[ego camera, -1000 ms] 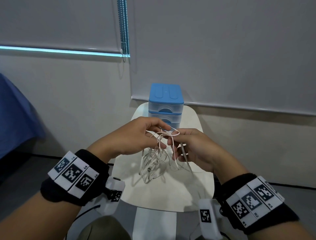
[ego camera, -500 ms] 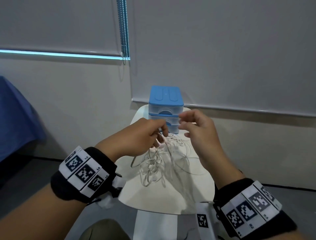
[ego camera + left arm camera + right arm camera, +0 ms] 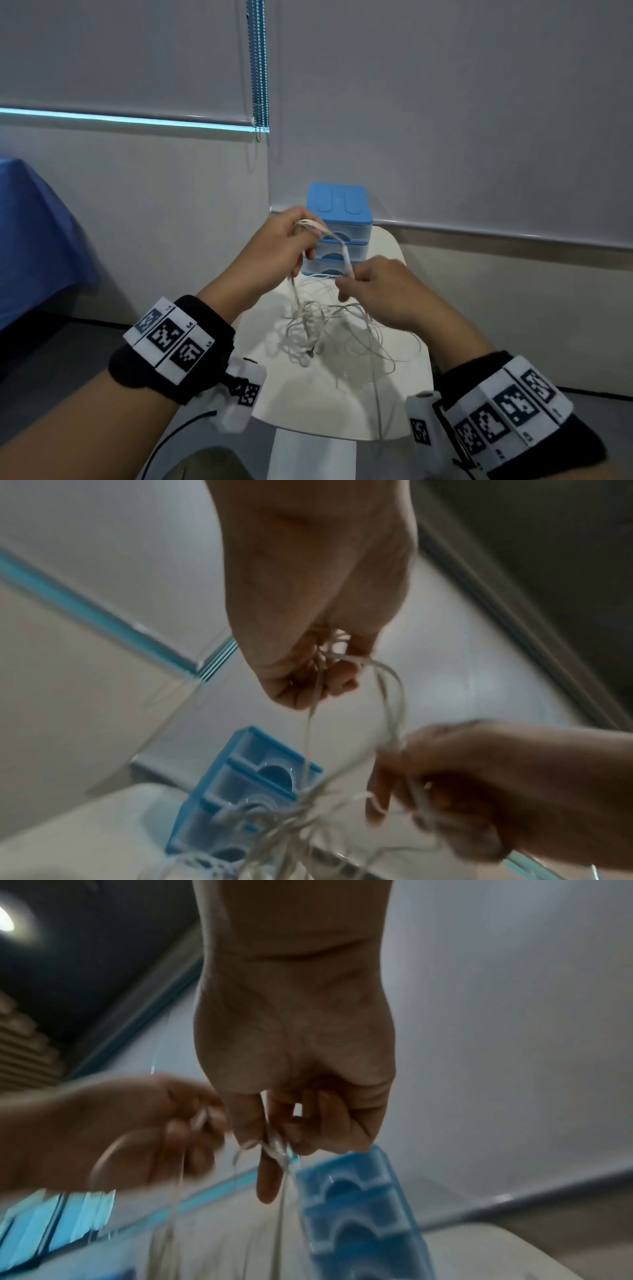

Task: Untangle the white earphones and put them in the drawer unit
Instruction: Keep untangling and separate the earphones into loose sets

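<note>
White earphones (image 3: 322, 329) pinched by both hands (image 3: 342, 270).

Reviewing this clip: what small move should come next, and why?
Probably draw the hands apart: the left hand and right hand both pinch the white earphones, whose loops hang knotted over the table; the drawer unit looks closed.

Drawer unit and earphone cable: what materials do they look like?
Drawer unit: likely moulded plastic, with an opaque blue top and frame and translucent, slightly glossy drawer fronts. Earphone cable: thin white flexible sheath, probably rubbery plastic; it hangs in loose loops from both hands. Exact finish unclear.
</note>
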Demonstrator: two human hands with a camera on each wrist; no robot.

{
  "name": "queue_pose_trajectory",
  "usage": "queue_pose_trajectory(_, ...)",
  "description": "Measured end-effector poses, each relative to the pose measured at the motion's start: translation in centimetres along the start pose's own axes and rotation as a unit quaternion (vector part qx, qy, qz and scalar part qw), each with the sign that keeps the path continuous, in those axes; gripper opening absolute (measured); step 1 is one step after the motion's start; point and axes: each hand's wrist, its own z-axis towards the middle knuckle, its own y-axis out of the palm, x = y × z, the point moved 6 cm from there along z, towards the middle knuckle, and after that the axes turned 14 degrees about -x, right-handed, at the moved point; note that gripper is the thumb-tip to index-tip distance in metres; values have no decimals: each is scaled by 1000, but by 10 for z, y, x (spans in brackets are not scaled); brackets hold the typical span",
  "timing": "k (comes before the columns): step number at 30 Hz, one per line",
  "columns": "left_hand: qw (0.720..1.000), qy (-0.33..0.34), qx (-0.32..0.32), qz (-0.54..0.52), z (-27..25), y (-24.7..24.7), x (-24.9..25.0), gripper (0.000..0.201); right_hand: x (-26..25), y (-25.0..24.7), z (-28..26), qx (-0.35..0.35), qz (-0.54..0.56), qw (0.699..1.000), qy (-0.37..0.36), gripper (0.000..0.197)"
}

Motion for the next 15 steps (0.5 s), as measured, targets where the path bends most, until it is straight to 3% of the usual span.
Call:
queue_pose_trajectory(2, 997, -20, -74, 5, -1, 15, -8, 13, -13, -18, -4, 34, 9, 999, -22, 38)
queue_pose_trajectory(5, 982, -19, -187, -15, -4, 40, -13, 12, -36, -41, -10, 91, 121, 984, -91, 35)
queue_pose_trajectory(9, 973, -26, -228, -28, -2, 55, -19, 9, -46, -61, -14, 182, 247, 937, -164, 26)
queue_pose_trajectory(13, 967, -57, -246, 15, -4, 57, -31, 24, -40, -78, -27, 334, 88, 914, -214, 14)
queue_pose_trajectory(15, 971, -63, -232, 10, -7, 53, -36, 31, -27, -81, -29, 374, -25, 913, -158, 36)
